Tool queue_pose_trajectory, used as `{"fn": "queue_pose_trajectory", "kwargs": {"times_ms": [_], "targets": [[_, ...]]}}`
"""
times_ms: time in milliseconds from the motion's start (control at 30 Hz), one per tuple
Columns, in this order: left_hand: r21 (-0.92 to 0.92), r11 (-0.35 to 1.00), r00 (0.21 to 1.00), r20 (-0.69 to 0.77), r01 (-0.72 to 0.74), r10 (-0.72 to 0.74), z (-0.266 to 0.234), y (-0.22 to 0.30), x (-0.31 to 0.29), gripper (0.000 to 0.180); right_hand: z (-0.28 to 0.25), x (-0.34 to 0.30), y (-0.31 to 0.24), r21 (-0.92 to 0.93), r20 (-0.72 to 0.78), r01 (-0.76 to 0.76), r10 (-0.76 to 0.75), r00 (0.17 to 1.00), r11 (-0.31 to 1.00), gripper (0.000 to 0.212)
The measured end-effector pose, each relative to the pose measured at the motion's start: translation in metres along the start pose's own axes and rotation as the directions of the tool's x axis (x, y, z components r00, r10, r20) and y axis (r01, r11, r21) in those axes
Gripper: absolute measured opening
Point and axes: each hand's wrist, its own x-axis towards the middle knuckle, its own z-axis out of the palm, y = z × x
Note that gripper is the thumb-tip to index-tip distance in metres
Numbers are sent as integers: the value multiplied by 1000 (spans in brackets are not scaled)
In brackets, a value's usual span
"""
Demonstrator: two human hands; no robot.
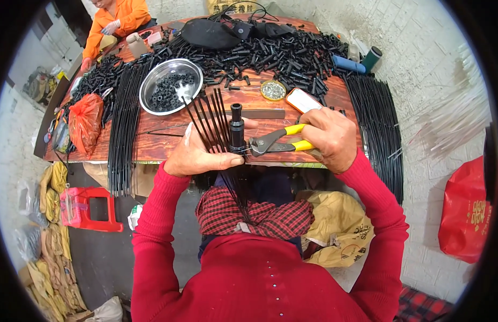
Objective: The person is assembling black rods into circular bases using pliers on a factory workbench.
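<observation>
My left hand [194, 154] is closed around a fan of thin black rods [210, 122] and an upright black tubular piece [236, 126] with a ringed, narrower top. Its thumb lies across the front, near the tube's lower end. In my right hand [333, 138] is a pair of end-cutting pliers [265, 144] with yellow handles. The plier jaws are up against the lower part of the tube; what they grip, if anything, is too small to make out. The lower ends of the rods hang down over my checked apron [233, 210].
A steel bowl [146, 99] of small black rings stands behind my left hand. Bundles of long black rods [373, 123] lie at both sides of the red-brown table [168, 131]. Black tubes [260, 53] are heaped behind, near a phone [302, 100]. A co-worker in orange [119, 21] sits far left.
</observation>
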Motion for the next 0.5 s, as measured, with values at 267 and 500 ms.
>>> {"fn": "queue_pose_trajectory", "kwargs": {"times_ms": [267,500], "targets": [[68,998,999,37,-12,10,-3,3,-7,47,-14,5,0,-89,-5,80,-81,997,993,24],[180,978,992,-87,101,-87,11,19,-13,37,-13,0,0,-89,-9,89,-90,996,992,23]]}}
